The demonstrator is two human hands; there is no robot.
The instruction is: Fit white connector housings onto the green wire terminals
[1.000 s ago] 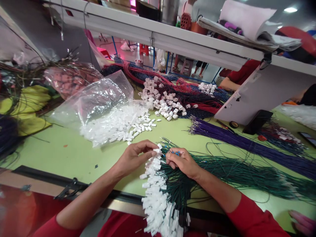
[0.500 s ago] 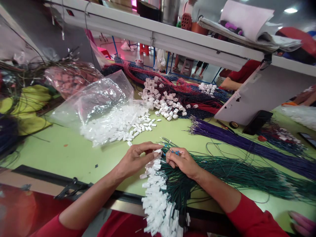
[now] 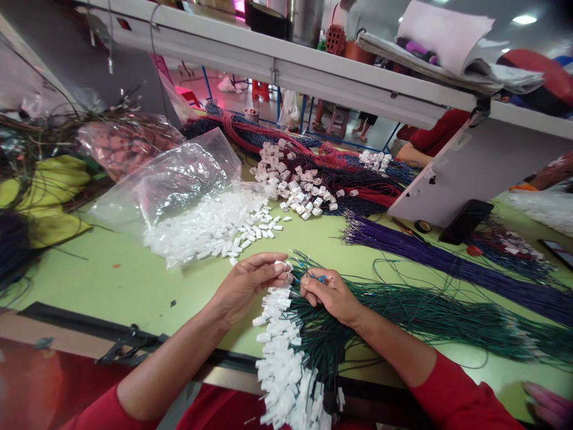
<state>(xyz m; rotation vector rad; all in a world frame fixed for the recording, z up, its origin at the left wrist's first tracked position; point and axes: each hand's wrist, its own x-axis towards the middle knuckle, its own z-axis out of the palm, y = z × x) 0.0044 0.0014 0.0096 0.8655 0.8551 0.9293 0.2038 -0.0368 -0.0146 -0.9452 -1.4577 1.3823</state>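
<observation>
My left hand (image 3: 250,280) pinches a small white plastic connector (image 3: 281,265) between thumb and fingertips, just above a heap of like connectors. My right hand (image 3: 330,295), a short way to the right, is closed around several thin green wires with blue-banded ends (image 3: 321,278). Beneath and beside it a long bundle of green wires (image 3: 416,307) runs off to the right. White connectors fitted on green wires (image 3: 282,358) hang down over the table's front edge. Which wire meets the pinched connector is hidden by my fingers.
A clear plastic bag (image 3: 192,173) spills loose white connectors (image 3: 201,230) on the green table (image 3: 134,275). Behind lie wires with white housings (image 3: 308,191). Purple wires (image 3: 430,257) stretch to the right, near a black phone (image 3: 466,221). A shelf (image 3: 286,57) spans overhead. A bystander's hand (image 3: 548,403) shows bottom right.
My left hand's outstretched fingers have drawn in to a pinch on the white connector, shifting slightly left. My right hand stays in place with the wires.
</observation>
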